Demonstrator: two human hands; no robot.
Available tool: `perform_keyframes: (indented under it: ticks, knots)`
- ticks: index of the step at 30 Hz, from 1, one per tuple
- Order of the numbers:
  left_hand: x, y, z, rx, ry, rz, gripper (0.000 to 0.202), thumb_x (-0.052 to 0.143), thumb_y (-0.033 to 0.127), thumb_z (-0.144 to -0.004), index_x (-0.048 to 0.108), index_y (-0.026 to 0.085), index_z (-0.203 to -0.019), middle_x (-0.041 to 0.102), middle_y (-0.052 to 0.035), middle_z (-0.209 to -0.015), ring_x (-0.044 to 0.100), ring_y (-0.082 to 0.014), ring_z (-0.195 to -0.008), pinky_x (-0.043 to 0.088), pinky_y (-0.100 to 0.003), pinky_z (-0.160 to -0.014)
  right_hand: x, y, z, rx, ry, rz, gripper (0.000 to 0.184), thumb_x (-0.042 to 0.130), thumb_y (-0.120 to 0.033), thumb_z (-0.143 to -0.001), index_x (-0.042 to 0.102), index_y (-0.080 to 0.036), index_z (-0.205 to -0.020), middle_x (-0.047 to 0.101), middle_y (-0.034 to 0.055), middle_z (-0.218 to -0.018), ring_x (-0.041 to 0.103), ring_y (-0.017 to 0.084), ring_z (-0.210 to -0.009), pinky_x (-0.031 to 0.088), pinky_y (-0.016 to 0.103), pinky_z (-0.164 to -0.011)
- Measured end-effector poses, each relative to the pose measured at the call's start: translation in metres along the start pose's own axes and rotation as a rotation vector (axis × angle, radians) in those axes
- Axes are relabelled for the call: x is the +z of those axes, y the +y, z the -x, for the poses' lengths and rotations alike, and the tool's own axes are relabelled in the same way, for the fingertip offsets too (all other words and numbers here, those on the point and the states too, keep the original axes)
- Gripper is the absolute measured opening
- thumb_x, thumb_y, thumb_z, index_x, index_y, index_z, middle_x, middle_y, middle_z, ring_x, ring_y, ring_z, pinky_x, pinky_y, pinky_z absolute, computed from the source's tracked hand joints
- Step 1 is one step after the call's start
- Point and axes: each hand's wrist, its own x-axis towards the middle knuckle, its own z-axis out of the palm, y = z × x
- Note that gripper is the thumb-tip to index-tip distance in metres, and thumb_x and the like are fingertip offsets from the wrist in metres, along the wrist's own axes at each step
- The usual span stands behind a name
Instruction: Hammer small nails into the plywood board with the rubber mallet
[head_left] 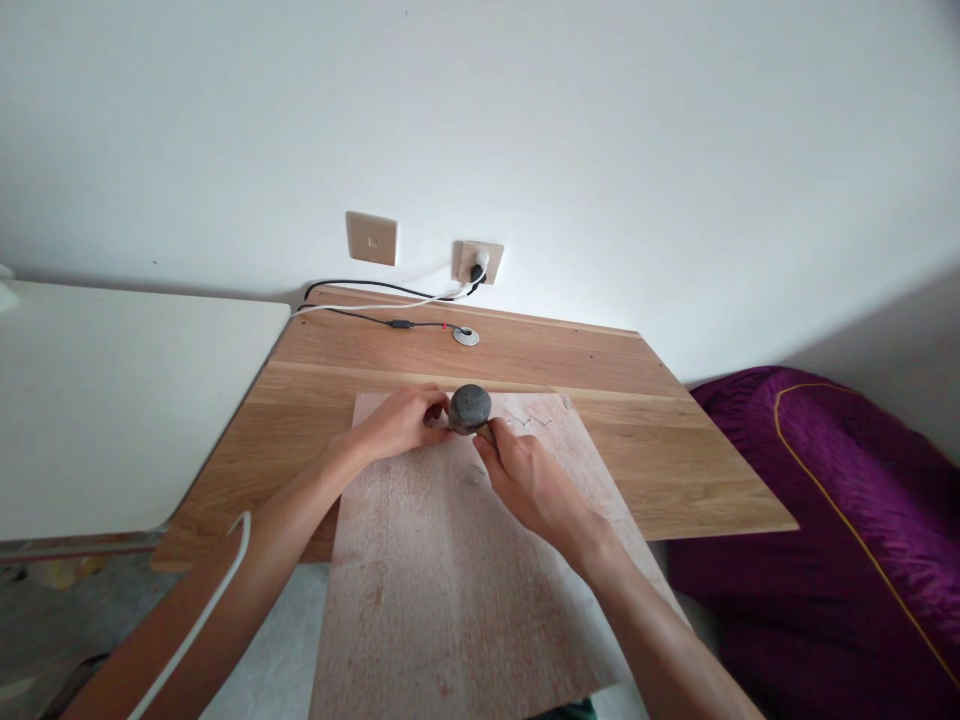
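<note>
A pale plywood board [442, 580] lies on a wooden desk [645, 440] and juts out over its near edge toward me. My right hand [529, 480] is closed round the handle of a hammer, whose dark round head [470, 408] sits low over the board's far end. My left hand [405, 420] rests on the board just left of the hammer head, with its fingertips pinched together on something too small to make out. Faint small marks or nails [529, 420] show on the board to the right of the head.
A white tabletop [112, 400] adjoins the desk on the left. A purple bedcover [847, 520] lies to the right. Wall sockets [478, 262] with black and white cables [382, 305] and a round grommet [466, 337] are at the desk's back edge. A white cord [210, 610] crosses my left forearm.
</note>
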Motion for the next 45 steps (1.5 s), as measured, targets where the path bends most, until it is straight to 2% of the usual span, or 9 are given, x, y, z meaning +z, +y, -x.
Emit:
perform_keyframes:
  ticks: [6, 11, 15, 18, 28, 34, 40, 45]
  knots:
    - [0.0, 0.001, 0.0, 0.005, -0.005, -0.021, 0.014, 0.079, 0.027, -0.087, 0.076, 0.019, -0.099, 0.067, -0.0007, -0.085, 0.059, -0.0167, -0.075, 0.04, -0.027, -0.068, 0.003, 0.0, -0.003, 0.002, 0.033, 0.031, 0.019, 0.042, -0.028, -0.109, 0.059, -0.02, -0.107, 0.078, 0.0088, -0.084, 0.072, 0.022, -0.069, 0.031, 0.031, -0.056]
    - [0.002, 0.002, 0.001, -0.019, 0.012, -0.054, 0.006, 0.079, 0.022, -0.087, 0.075, 0.018, -0.089, 0.066, 0.0003, -0.078, 0.059, -0.0152, -0.071, 0.04, -0.027, -0.066, 0.001, 0.006, 0.004, 0.028, 0.037, -0.038, 0.019, 0.042, -0.03, -0.109, 0.058, -0.021, -0.105, 0.077, 0.0082, -0.084, 0.074, 0.023, -0.072, 0.032, 0.031, -0.056]
    - [0.004, 0.002, 0.002, -0.01, 0.046, -0.052, 0.008, 0.081, 0.022, -0.088, 0.073, 0.018, -0.087, 0.066, 0.0, -0.076, 0.061, -0.0151, -0.069, 0.042, -0.027, -0.066, 0.002, 0.018, 0.018, 0.092, 0.092, -0.102, 0.021, 0.04, -0.035, -0.109, 0.058, -0.024, -0.104, 0.073, 0.0061, -0.076, 0.072, 0.025, -0.07, 0.034, 0.031, -0.055]
    - [0.004, 0.001, 0.002, 0.017, 0.076, -0.067, 0.009, 0.08, 0.021, -0.089, 0.073, 0.017, -0.085, 0.067, -0.0011, -0.079, 0.063, -0.0155, -0.071, 0.044, -0.028, -0.067, 0.003, 0.025, 0.025, 0.119, 0.086, -0.11, 0.021, 0.041, -0.036, -0.107, 0.057, -0.025, -0.1, 0.07, 0.0052, -0.071, 0.069, 0.026, -0.065, 0.036, 0.032, -0.055]
    - [0.006, -0.001, 0.0, 0.049, 0.078, -0.05, 0.013, 0.074, 0.013, -0.09, 0.073, 0.018, -0.079, 0.071, -0.0022, -0.08, 0.066, -0.0167, -0.073, 0.046, -0.029, -0.069, 0.003, 0.026, 0.027, 0.118, 0.07, -0.144, 0.021, 0.04, -0.037, -0.108, 0.057, -0.027, -0.1, 0.073, 0.007, -0.075, 0.071, 0.028, -0.068, 0.038, 0.033, -0.057]
    - [0.003, 0.002, 0.001, 0.027, 0.011, -0.067, 0.002, 0.072, 0.02, -0.093, 0.072, 0.019, -0.091, 0.069, -0.0026, -0.085, 0.064, -0.0172, -0.076, 0.046, -0.029, -0.07, -0.004, 0.016, 0.02, 0.071, 0.093, -0.116, 0.022, 0.04, -0.036, -0.108, 0.057, -0.024, -0.102, 0.073, 0.006, -0.076, 0.071, 0.026, -0.071, 0.035, 0.031, -0.057]
    - [0.002, 0.001, 0.002, 0.05, 0.03, -0.13, 0.026, 0.08, 0.025, -0.086, 0.067, 0.019, -0.107, 0.063, -0.0044, -0.1, 0.063, -0.0219, -0.092, 0.049, -0.032, -0.079, -0.001, 0.001, 0.005, 0.031, 0.052, -0.073, 0.02, 0.041, -0.031, -0.109, 0.058, -0.022, -0.103, 0.075, 0.0069, -0.081, 0.071, 0.022, -0.069, 0.034, 0.029, -0.056]
    - [0.001, 0.002, 0.003, 0.046, 0.017, -0.105, 0.041, 0.084, 0.031, -0.082, 0.064, 0.021, -0.117, 0.063, -0.0053, -0.107, 0.063, -0.0243, -0.098, 0.051, -0.035, -0.084, 0.003, -0.002, 0.0, 0.011, 0.02, -0.065, 0.018, 0.041, -0.03, -0.109, 0.057, -0.021, -0.104, 0.076, 0.0073, -0.083, 0.072, 0.022, -0.071, 0.033, 0.03, -0.056]
